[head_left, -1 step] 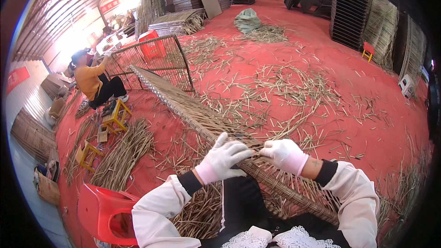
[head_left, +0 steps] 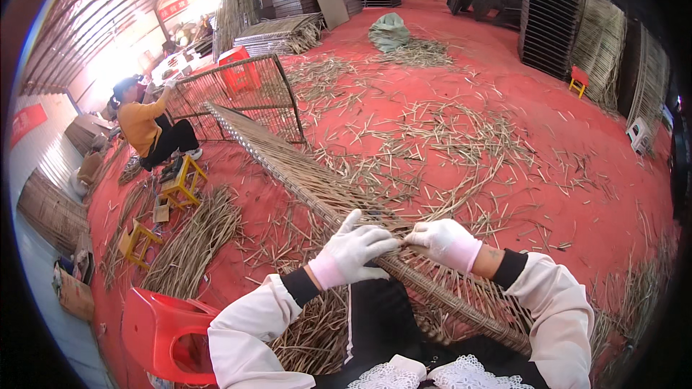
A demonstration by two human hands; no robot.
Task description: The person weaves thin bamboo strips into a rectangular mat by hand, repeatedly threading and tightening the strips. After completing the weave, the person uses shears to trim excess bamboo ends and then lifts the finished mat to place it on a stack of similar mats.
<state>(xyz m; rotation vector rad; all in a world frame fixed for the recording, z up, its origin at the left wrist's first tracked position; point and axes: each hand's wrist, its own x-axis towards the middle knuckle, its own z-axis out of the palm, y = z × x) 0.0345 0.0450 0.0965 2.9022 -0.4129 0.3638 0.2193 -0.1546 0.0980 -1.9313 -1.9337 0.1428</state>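
Note:
A long woven wicker panel [head_left: 288, 162] runs slantwise from the far left across my lap toward the lower right. Both my hands wear white gloves with pink cuffs and meet at its braided edge. My left hand [head_left: 351, 251] rests over that edge, fingers bent onto it and thumb sticking up. Close by on the right, my right hand [head_left: 445, 243] pinches at the weave with thumb and fingertips closed. A short brown wicker strip seems to show at those fingertips, though the glove hides most of it.
A red plastic stool [head_left: 162, 335] stands at my left, near yellow stools [head_left: 184, 181] and a pile of long strips [head_left: 194, 245]. Another person [head_left: 140, 122] sits beside a second woven panel [head_left: 231, 97]. Loose strips [head_left: 461, 133] litter the red floor. Dark stacked panels [head_left: 548, 29] stand far right.

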